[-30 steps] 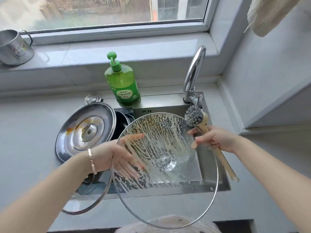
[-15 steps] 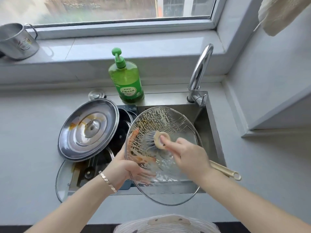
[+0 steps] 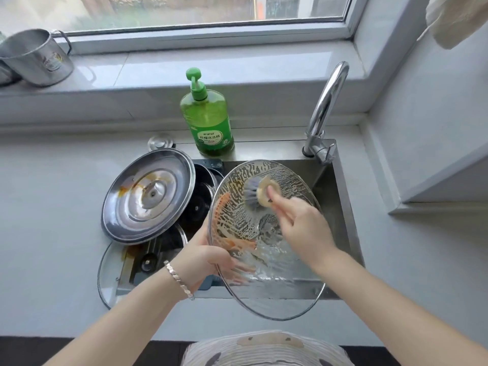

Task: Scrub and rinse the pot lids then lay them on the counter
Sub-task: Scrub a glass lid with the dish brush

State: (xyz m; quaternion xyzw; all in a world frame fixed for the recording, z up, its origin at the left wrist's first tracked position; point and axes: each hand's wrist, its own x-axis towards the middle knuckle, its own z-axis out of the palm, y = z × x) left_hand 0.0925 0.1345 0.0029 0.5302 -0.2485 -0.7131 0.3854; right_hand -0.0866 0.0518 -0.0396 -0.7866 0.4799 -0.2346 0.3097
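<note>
A large glass lid, streaked with soap foam, is tilted over the sink. My left hand holds it at its left rim, fingers spread behind the glass. My right hand grips a dish brush and presses its grey bristles on the lid's upper inner face. A steel lid with orange stains rests on dark pots at the sink's left. Another glass lid lies half under it, over the counter edge.
A green soap bottle stands behind the sink, a curved tap at the back right. A small metal cap lies on the grey counter. A steel mug sits on the windowsill.
My right hand brought the brush from the lid's right edge onto its inner face and then moved it up. The lid dropped lower and tilted toward the sink.
</note>
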